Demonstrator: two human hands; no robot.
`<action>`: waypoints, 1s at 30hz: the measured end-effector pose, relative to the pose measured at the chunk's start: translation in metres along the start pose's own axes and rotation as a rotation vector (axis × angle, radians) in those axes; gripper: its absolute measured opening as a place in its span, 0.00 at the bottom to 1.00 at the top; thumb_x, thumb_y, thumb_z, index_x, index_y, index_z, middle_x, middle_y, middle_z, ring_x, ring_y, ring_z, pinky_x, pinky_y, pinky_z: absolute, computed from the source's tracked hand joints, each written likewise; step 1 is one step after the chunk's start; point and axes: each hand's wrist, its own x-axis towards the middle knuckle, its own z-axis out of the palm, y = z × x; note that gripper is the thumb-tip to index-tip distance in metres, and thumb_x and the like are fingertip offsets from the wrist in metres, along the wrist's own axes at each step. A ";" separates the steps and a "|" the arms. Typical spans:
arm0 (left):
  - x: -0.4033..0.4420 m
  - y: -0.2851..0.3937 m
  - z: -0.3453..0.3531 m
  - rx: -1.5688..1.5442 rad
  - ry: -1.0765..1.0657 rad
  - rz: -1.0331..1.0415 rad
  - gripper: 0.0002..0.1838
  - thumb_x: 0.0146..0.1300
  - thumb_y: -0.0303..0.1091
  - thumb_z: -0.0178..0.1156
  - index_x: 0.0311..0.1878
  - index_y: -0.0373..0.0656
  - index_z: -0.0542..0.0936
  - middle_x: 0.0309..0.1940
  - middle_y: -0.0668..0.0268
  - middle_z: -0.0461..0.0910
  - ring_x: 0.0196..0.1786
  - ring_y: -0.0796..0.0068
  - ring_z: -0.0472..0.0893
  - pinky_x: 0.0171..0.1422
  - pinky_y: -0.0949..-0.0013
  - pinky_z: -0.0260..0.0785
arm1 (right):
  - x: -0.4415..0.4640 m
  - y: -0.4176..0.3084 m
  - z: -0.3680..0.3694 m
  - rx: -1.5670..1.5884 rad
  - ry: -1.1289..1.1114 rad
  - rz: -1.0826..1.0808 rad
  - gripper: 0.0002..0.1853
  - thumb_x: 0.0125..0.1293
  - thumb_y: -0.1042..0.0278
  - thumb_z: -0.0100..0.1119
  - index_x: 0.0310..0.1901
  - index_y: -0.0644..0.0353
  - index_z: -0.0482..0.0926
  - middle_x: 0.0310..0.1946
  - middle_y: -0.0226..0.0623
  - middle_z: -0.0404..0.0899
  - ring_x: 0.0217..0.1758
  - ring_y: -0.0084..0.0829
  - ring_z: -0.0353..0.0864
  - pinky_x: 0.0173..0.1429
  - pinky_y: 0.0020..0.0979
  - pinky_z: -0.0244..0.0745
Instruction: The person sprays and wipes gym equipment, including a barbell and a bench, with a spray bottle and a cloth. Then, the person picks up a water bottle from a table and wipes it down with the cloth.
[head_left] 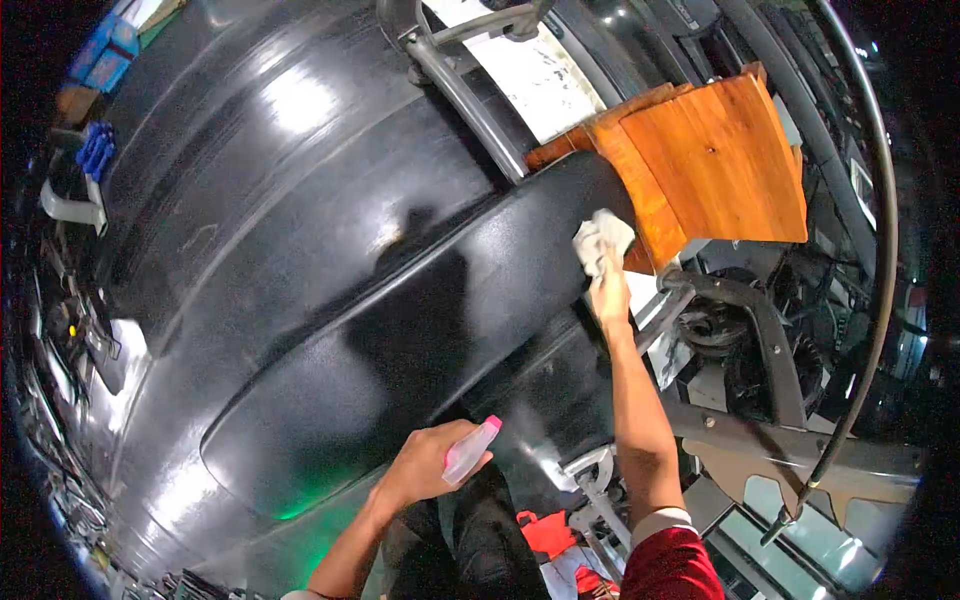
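A long black panel [400, 340] with a rounded end lies across the middle of the view. My right hand [610, 296] is closed on a crumpled white cloth [603, 240], which rests against the panel's upper right end, beside an orange-brown wooden board. Below the panel's lower edge, my left hand [430, 465] is wrapped round a small translucent bottle [468, 455] with a pink top, held tilted in front of my legs.
Wooden boards [715, 160] stand at the upper right, next to a grey metal frame [770, 330]. A curved dark hose [885, 250] hangs at the far right. Blue boxes [105, 50] and a white fitting [72, 207] are at the upper left. A red item [546, 534] lies below.
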 end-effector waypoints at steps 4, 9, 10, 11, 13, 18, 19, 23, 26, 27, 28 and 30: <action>0.002 -0.001 0.001 -0.017 0.074 0.046 0.14 0.56 0.37 0.67 0.43 0.41 0.79 0.34 0.60 0.81 0.35 0.61 0.82 0.41 0.67 0.74 | -0.017 -0.026 0.016 0.087 -0.193 -0.066 0.33 0.51 0.81 0.50 0.63 0.55 0.68 0.65 0.46 0.64 0.66 0.48 0.65 0.67 0.39 0.65; 0.002 0.006 -0.001 -0.035 0.020 0.021 0.15 0.54 0.35 0.67 0.43 0.41 0.79 0.33 0.58 0.80 0.35 0.54 0.80 0.40 0.62 0.73 | 0.033 0.005 -0.013 0.116 -0.367 -0.155 0.30 0.48 0.87 0.46 0.57 0.59 0.74 0.58 0.51 0.71 0.66 0.49 0.66 0.70 0.38 0.60; 0.003 0.005 0.000 -0.041 0.023 0.030 0.15 0.54 0.35 0.67 0.43 0.41 0.79 0.33 0.58 0.80 0.35 0.54 0.80 0.40 0.62 0.73 | 0.042 0.001 -0.002 0.049 -0.063 -0.198 0.26 0.49 0.86 0.47 0.53 0.62 0.75 0.54 0.54 0.74 0.61 0.52 0.69 0.66 0.40 0.63; 0.003 0.002 0.001 -0.045 0.042 0.050 0.15 0.54 0.35 0.67 0.43 0.41 0.79 0.33 0.58 0.80 0.35 0.54 0.80 0.39 0.62 0.73 | 0.047 -0.008 0.008 0.017 -0.032 -0.184 0.27 0.51 0.85 0.47 0.56 0.61 0.72 0.56 0.55 0.71 0.61 0.54 0.68 0.67 0.41 0.62; 0.004 0.001 0.000 -0.045 0.060 0.064 0.15 0.54 0.35 0.67 0.43 0.41 0.79 0.33 0.58 0.80 0.35 0.54 0.80 0.39 0.62 0.73 | 0.031 -0.015 0.036 -0.056 -0.025 -0.222 0.29 0.51 0.82 0.52 0.59 0.59 0.70 0.59 0.56 0.69 0.62 0.56 0.66 0.69 0.42 0.59; 0.004 -0.003 -0.006 0.031 0.013 0.057 0.14 0.54 0.36 0.67 0.42 0.42 0.79 0.33 0.58 0.80 0.35 0.54 0.80 0.39 0.62 0.73 | 0.049 -0.032 -0.017 -0.137 -0.408 -0.466 0.32 0.50 0.82 0.53 0.61 0.50 0.72 0.63 0.37 0.68 0.67 0.42 0.65 0.67 0.36 0.66; 0.002 -0.005 -0.007 0.027 0.017 0.052 0.14 0.54 0.36 0.67 0.42 0.42 0.79 0.33 0.58 0.80 0.35 0.54 0.80 0.39 0.62 0.73 | 0.055 -0.028 -0.007 -0.122 -0.299 -0.397 0.32 0.51 0.82 0.53 0.61 0.51 0.72 0.64 0.38 0.68 0.67 0.43 0.66 0.67 0.37 0.66; -0.002 -0.010 -0.010 -0.030 0.074 0.001 0.14 0.54 0.35 0.67 0.42 0.42 0.79 0.33 0.58 0.80 0.35 0.54 0.80 0.40 0.61 0.73 | 0.054 -0.064 0.029 -0.028 -0.005 -0.092 0.32 0.52 0.83 0.52 0.62 0.54 0.69 0.61 0.48 0.68 0.63 0.48 0.68 0.62 0.40 0.69; -0.002 -0.014 -0.009 -0.039 0.086 0.008 0.14 0.54 0.35 0.67 0.42 0.42 0.78 0.33 0.58 0.80 0.35 0.55 0.80 0.40 0.61 0.73 | 0.024 -0.081 0.050 0.202 -0.046 -0.510 0.31 0.52 0.83 0.52 0.61 0.56 0.70 0.59 0.48 0.71 0.63 0.48 0.69 0.63 0.38 0.69; -0.003 -0.016 -0.008 -0.048 0.084 0.011 0.13 0.54 0.35 0.67 0.42 0.42 0.78 0.33 0.58 0.80 0.35 0.55 0.80 0.40 0.61 0.73 | 0.024 -0.106 0.024 -0.048 -0.184 -0.692 0.30 0.52 0.82 0.54 0.59 0.53 0.72 0.58 0.45 0.72 0.63 0.44 0.69 0.64 0.38 0.68; -0.005 -0.016 -0.008 -0.054 0.086 0.004 0.13 0.54 0.35 0.67 0.42 0.42 0.78 0.33 0.58 0.80 0.35 0.55 0.80 0.40 0.61 0.73 | 0.026 -0.104 0.021 -0.046 -0.194 -0.693 0.30 0.52 0.82 0.54 0.59 0.53 0.72 0.58 0.45 0.72 0.63 0.44 0.69 0.64 0.38 0.68; -0.005 -0.018 -0.010 0.019 0.018 0.017 0.13 0.55 0.36 0.66 0.40 0.42 0.78 0.33 0.58 0.79 0.36 0.55 0.80 0.40 0.61 0.73 | 0.049 -0.084 0.010 0.050 -0.312 -0.577 0.22 0.50 0.83 0.54 0.49 0.54 0.79 0.57 0.42 0.74 0.65 0.46 0.67 0.70 0.36 0.61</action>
